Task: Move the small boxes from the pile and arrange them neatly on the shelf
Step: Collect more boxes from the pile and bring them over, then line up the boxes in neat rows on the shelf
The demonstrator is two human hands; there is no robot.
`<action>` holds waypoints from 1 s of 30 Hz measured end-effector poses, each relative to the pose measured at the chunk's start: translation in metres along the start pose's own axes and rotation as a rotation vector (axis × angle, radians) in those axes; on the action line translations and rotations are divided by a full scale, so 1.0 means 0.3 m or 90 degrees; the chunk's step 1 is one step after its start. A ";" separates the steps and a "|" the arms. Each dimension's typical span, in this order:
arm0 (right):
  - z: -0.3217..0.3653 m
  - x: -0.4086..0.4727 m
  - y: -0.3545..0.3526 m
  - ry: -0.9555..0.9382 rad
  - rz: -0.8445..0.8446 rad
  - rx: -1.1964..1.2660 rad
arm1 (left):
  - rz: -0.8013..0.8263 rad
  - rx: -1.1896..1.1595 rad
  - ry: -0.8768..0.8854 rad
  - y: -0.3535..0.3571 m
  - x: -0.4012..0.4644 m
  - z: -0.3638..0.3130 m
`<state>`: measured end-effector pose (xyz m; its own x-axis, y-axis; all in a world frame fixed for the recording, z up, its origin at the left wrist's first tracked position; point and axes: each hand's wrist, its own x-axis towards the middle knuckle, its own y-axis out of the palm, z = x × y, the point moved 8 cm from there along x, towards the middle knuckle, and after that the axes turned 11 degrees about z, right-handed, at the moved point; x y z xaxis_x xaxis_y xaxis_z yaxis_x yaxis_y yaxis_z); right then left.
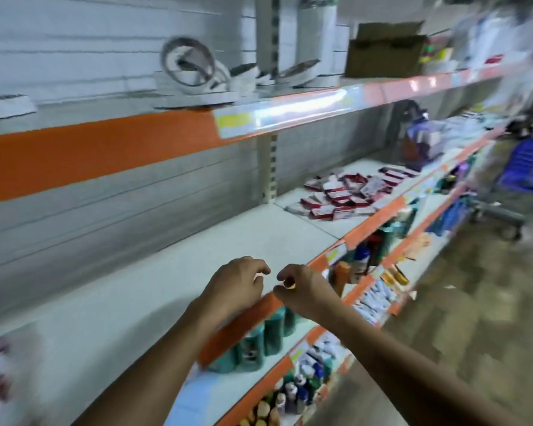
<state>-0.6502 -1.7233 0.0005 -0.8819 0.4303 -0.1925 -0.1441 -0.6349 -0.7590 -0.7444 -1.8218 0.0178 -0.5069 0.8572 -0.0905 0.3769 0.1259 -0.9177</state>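
A: From the head camera, what are the hands doing?

B: Both are hovering over the front edge of the white shelf (154, 290). The left hand (237, 284) is curling its fingers loosely inward, thumb toward the fingertips, and nothing is showing between them. The right hand (302, 290) is sitting just beside it, fingers bent in the same way. Something small and yellowish is glinting at its fingertips, but the blur is making it impossible to tell whether that is a held item or part of the shelf edge.

A: So are they gripping anything?

B: The left one is looking empty and relaxed. For the right one, I cannot tell.

A: And where are the boxes lying?

B: The pile of small red-and-white boxes (348, 195) is lying jumbled on the same shelf level, well apart from the hands, farther along to the right. Teal bottles (268, 333) are standing on the shelf below the hands.
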 end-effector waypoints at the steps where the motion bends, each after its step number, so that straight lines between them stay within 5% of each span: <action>1: -0.045 -0.004 -0.038 0.007 -0.007 -0.004 | -0.003 -0.005 0.012 0.014 0.029 -0.045; 15: -0.564 -0.124 -0.484 0.136 -0.109 0.001 | 0.003 -0.020 0.132 0.169 0.417 -0.608; 30: -0.880 0.143 -0.836 0.138 -0.164 0.051 | -0.010 0.057 0.153 0.175 1.053 -0.785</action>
<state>-0.5332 -1.3763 0.0185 -0.6967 0.7046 -0.1351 -0.3928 -0.5322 -0.7500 -0.7021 -1.4268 0.0322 -0.3091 0.9510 0.0080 0.2949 0.1038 -0.9499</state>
